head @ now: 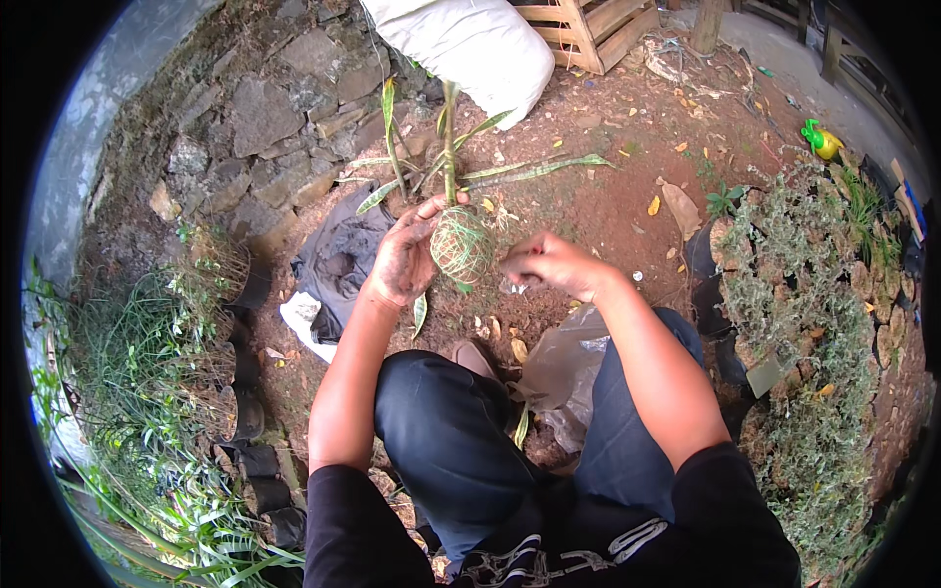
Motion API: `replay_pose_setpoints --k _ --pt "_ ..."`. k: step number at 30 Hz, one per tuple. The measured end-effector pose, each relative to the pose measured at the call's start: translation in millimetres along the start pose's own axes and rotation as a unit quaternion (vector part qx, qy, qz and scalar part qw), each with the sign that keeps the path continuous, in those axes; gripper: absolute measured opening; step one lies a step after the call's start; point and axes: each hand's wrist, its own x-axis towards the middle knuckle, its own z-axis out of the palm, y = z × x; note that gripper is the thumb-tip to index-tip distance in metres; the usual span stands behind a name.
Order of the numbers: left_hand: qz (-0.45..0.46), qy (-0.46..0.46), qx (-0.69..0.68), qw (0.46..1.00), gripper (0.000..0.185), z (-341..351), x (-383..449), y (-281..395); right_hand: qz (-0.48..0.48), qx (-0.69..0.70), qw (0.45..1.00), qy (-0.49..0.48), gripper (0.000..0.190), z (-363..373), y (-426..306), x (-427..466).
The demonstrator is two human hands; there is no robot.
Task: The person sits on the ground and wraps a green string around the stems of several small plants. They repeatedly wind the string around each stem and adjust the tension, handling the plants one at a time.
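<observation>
My left hand [403, 261], dark with soil, grips a round root ball [463, 246] bound in criss-crossing green string. From its top rises a thick green plant stem [450, 151]. Just right of the ball is my right hand [553, 266], its fingers curled together and blurred; whether it holds a strand of string cannot be made out. Long, pale-edged snake plant leaves [537, 167] spread out behind the ball. Left of my left hand, a dark lump of soil [340, 264] rests on a crumpled black plastic sheet [312, 239].
A translucent plastic bag [562, 367] lies between my legs. Ahead are a white sack [470, 51] and a wooden crate [595, 33]. Potted plants flank me, grassy ones [140, 353] left and grey-green ones [801, 294] right. A stone wall [265, 114] and a yellow-green spray bottle [823, 141] stand farther off.
</observation>
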Motion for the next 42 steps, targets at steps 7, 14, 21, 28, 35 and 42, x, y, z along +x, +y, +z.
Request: replay_pose_setpoints --k 7,14,21,28,35,42 --pt "-0.064 -0.022 0.425 0.903 0.041 -0.4 2.7 -8.3 0.022 0.414 0.887 0.206 0.025 -17.6 -14.8 -1.7" --pt "-0.109 -0.134 0.516 0.839 0.041 0.3 12.0 -31.9 -0.095 0.425 0.891 0.131 0.023 26.0 -30.8 -5.3" --pt "-0.058 -0.193 0.584 0.786 0.053 16.8 18.2 -42.5 -0.157 0.264 0.942 0.133 0.022 51.4 -37.6 -9.5" --pt "-0.097 -0.164 0.548 0.814 0.051 32.0 21.5 -39.6 -0.184 0.144 0.962 0.141 0.022 53.8 -52.1 -22.3" --pt "-0.012 0.023 0.524 0.852 0.038 2.3 35.9 -32.9 -0.306 -0.249 0.903 0.171 0.016 78.3 -65.6 -40.4" --pt "0.034 0.203 0.189 0.96 0.031 -13.9 32.0 -27.0 -0.309 -0.228 0.907 0.171 0.014 80.7 -62.5 -34.7"
